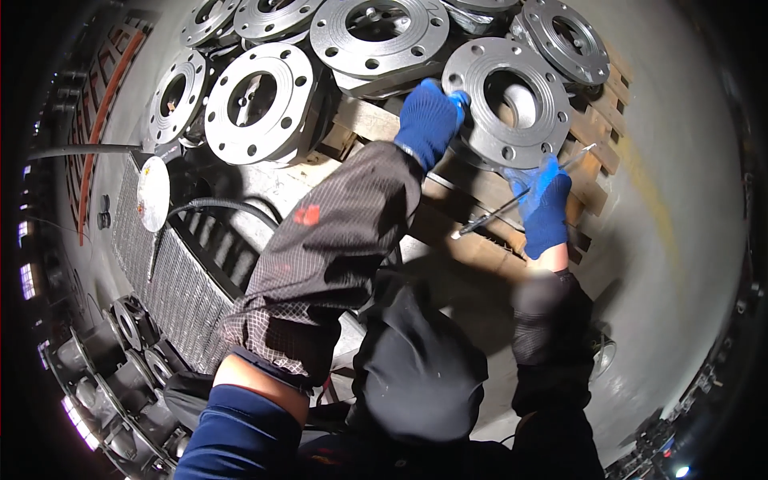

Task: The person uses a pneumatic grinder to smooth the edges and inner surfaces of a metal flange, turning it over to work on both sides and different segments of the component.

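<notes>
A grey round metal flange (472, 80) with bolt holes and a wide central bore tops a part on the wooden pallet. My left hand (430, 124), in a blue knit glove, has its fingers closed round the flange's left rim. Just below the near rim is my right hand (546, 204), gloved alike and closed round a thin dark rod (498, 216) with pale ends. The rod slants up to the right past the flange's edge. What kind of tool it is cannot be made out. The right fingertips are partly hidden against the rim.
Several similar flanged parts (256, 148) crowd the left and back. The wooden pallet (588, 132) shows between and beside them. To the left are a round pale disc (153, 194), a ribbed hose (228, 203) and a textured metal panel (172, 272). More flanged fittings (128, 376) stand lower left.
</notes>
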{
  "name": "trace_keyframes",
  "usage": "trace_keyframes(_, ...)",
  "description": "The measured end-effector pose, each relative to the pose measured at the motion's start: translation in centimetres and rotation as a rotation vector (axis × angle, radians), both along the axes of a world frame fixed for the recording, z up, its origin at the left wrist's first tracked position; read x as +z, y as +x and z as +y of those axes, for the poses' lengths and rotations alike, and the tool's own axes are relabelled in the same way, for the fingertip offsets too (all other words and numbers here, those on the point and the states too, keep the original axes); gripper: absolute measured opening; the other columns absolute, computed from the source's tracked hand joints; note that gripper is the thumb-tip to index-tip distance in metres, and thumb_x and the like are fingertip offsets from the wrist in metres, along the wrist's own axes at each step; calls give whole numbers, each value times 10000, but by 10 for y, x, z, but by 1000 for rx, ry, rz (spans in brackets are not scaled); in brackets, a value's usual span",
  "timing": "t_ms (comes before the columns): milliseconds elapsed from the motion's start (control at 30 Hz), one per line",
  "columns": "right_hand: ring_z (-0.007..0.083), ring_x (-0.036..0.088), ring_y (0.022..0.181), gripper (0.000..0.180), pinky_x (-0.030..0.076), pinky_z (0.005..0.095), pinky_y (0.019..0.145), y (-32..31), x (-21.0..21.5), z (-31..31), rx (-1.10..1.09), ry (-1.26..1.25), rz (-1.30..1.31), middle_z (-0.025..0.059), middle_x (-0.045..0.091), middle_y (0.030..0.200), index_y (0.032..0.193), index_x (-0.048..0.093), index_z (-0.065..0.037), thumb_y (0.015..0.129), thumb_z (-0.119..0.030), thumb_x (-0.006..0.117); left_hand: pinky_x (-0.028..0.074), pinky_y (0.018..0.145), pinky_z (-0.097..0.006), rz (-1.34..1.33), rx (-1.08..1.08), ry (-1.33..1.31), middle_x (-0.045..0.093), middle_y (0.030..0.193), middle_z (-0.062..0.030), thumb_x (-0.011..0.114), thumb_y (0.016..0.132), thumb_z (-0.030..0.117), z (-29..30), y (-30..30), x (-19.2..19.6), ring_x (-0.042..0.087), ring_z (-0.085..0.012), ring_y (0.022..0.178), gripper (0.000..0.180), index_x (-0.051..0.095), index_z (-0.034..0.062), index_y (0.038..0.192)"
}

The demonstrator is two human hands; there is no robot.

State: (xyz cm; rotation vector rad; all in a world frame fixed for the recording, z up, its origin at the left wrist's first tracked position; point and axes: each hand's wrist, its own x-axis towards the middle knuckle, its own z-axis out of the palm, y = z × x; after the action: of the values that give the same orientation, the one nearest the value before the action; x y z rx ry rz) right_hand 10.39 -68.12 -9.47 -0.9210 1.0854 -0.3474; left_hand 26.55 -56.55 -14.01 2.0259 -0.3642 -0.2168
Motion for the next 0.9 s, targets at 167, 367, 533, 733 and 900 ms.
trace_keyframes(167, 283, 662, 790, 413, 563, 319, 614, 40, 5, 17, -58, 29, -57, 156, 626, 1039, 1151, 532, 20, 946, -309, 390, 495, 663, -378, 130, 11, -45, 645, 800, -221, 580, 837, 267, 10, 26, 11, 618, -307, 729, 324, 625, -46, 910)
trace_keyframes(367, 271, 619, 967, 389, 524, 366, 836, 26, 10, 3, 70, 58, -88, 111, 622, 1134, 1208, 532, -68, 953, -318, 377, 488, 737, -279, -59, -161, -217, 664, 867, -114, 475, 869, 45, 72, -46, 74, 621, -185, 796, 246, 638, 4, 1049)
trace_keyframes(533, 252, 622, 902, 428, 509, 314, 702, 21, -19, -12, 82, 38, -102, 121, 612, 1123, 1144, 534, -64, 953, -414, 379, 494, 797, -372, -564, -266, -148, 665, 988, -152, 423, 735, -115, 177, -94, 209, 630, -290, 831, 393, 665, 12, 1017)
trace_keyframes(733, 261, 630, 723, 586, 444, 298, 584, -9, 9, 14, 312, -170, 163, 236, 670, 923, 1216, 488, -1, 966, -502, 318, 490, 782, -372, -797, -369, -2, 667, 985, -151, 456, 703, -76, 285, -153, 330, 623, -289, 834, 391, 666, 11, 1022)
trace_keyframes(900, 272, 647, 646, 552, 499, 342, 598, -53, 17, 62, 568, -238, 195, 224, 677, 854, 1108, 574, 2, 950, -483, 365, 489, 763, -375, -874, -368, 132, 664, 980, -155, 461, 673, -55, 341, -195, 340, 618, -293, 822, 419, 662, 9, 1035)
